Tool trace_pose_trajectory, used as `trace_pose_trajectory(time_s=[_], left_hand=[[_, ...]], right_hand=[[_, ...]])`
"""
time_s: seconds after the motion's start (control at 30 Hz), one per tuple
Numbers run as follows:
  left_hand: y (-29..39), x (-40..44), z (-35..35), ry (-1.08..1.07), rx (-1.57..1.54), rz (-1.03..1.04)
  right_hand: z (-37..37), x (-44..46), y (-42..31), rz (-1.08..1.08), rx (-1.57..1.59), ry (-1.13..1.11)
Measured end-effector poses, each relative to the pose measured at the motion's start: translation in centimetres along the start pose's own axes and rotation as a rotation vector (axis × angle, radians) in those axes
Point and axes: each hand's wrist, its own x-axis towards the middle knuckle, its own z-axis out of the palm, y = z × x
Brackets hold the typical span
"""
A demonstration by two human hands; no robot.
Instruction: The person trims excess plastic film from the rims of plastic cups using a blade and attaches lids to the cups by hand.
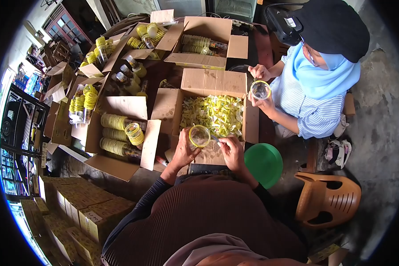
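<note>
My left hand [185, 150] is wrapped round a clear plastic cup with a yellow rim [200, 136], its mouth facing up toward me. Close to the cup's right side, my right hand [231, 153] pinches a thin dark tool [215, 138] whose kind is too small to make out. The tool's tip is at or near the rim; contact cannot be told. Just beyond both hands stands an open cardboard box [215, 82] holding a heap of yellow and whitish scraps [213, 114].
At the right, a co-worker [317, 88] holds a similar yellow-rimmed cup [260, 90]. A green round basin [264, 165] and an orange plastic chair [330, 199] stand near my right side. Open cartons [119, 166] with stacked yellow-rimmed cups [115, 135] lie left; closed cartons [88, 208] are lower left.
</note>
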Motion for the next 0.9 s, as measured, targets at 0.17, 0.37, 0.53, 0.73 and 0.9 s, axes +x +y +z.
trace_pose_trajectory(time_s=[0.17, 0.37, 0.53, 0.73, 0.9], left_hand=[[0.6, 0.3, -0.3, 0.155, 0.283, 0.117], [1.9, 1.4, -1.9, 0.101, 0.523, 0.234], [3.1, 1.7, -1.9, 0.069, 0.635, 0.188], [3.3, 1.8, -1.6, 0.032, 0.573, 0.046], [2.4, 1.4, -0.9, 0.089, 0.511, 0.02]], right_hand=[[-0.8, 0.3, -1.0, -0.187, -0.157, 0.047], [-0.9, -0.3, -2.5, -0.253, -0.204, -0.107], [-0.3, -0.4, -2.1, -0.345, -0.316, -0.148], [0.5, -0.7, -1.1, -0.462, -0.452, -0.086], [0.9, -0.9, -0.7, -0.503, -0.527, -0.079]])
